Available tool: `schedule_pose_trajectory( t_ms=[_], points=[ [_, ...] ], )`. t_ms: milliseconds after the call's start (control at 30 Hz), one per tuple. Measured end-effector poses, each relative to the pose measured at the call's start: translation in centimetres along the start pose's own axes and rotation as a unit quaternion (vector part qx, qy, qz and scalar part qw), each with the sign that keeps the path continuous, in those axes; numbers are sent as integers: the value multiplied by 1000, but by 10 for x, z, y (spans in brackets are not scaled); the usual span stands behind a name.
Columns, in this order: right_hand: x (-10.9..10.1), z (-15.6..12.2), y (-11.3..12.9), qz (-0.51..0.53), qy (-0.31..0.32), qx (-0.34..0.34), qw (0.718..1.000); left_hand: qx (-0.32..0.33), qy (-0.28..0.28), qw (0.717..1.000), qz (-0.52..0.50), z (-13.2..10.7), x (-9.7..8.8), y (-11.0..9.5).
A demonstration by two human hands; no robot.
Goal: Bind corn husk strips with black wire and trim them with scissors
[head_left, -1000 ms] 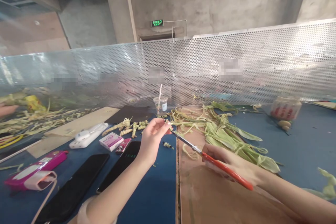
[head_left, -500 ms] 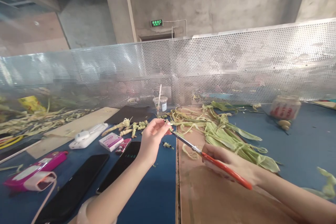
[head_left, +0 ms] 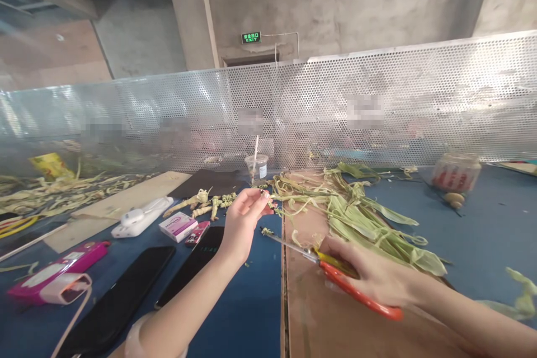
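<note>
My left hand [head_left: 241, 226] is raised over the middle of the table, thumb and fingers pinched on a small piece of knotted husk [head_left: 274, 207]. Most of that piece is hidden by the fingers. In my right hand [head_left: 371, 274] is a pair of scissors [head_left: 358, 295] with red and yellow handles, its blades pointing left. The blade tips are below and apart from the held piece, over another small knotted bit [head_left: 265, 231] on the blue tabletop. Long pale green husk strips [head_left: 356, 215] lie in a heap behind my right hand.
Finished-looking knotted husk pieces [head_left: 215, 206] lie beyond my left wrist. Phones [head_left: 121, 296], a pink device [head_left: 59, 268], a small box [head_left: 178, 226] and a white power strip [head_left: 140, 218] are at left. A cup with a straw [head_left: 256, 166] and a jar [head_left: 456, 172] stand near the perforated screen [head_left: 314, 106].
The scissors have dropped down and away from my left hand, and their handles are spread wider. My left hand stays nearly in place.
</note>
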State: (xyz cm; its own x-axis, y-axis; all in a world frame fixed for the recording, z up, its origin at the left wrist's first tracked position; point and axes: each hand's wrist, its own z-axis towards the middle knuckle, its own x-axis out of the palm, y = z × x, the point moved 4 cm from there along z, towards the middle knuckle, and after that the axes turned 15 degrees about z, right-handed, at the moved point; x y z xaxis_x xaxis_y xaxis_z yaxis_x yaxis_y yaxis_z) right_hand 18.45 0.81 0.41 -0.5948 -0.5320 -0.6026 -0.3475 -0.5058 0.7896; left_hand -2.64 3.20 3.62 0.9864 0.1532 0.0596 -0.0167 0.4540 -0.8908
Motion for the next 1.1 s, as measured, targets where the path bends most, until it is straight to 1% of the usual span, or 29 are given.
schedule_pose_trajectory(
  t_ms=[133,233,300,367,500,600,733,867,967,1100],
  points=[
    [3,-4,8,-32,-32,-19,999,4,-4,1000,-3,1,-2,-1],
    [1,-3,10,0,-70,-4,998,13,-13,1000,5,2,-4,0],
    [-3,-2,7,19,-100,12,995,17,-20,1000,10,2,-5,0],
    [-8,0,3,15,-137,21,990,21,-26,999,19,3,-5,1],
    [-15,3,-9,-46,-193,16,980,32,-29,998,43,3,-6,1],
    [-15,4,-15,-98,-201,9,975,39,-26,998,53,3,-7,2],
    [-12,4,-14,-133,-193,-1,972,42,-29,997,60,3,-7,2],
    [-16,4,-12,-181,-211,-15,960,40,-32,997,60,2,-6,0],
    [-19,4,-15,-213,-220,-15,952,37,-33,998,47,2,-6,0],
    [-18,4,-17,-248,-211,-21,945,34,-40,998,45,3,-8,1]
  ],
)
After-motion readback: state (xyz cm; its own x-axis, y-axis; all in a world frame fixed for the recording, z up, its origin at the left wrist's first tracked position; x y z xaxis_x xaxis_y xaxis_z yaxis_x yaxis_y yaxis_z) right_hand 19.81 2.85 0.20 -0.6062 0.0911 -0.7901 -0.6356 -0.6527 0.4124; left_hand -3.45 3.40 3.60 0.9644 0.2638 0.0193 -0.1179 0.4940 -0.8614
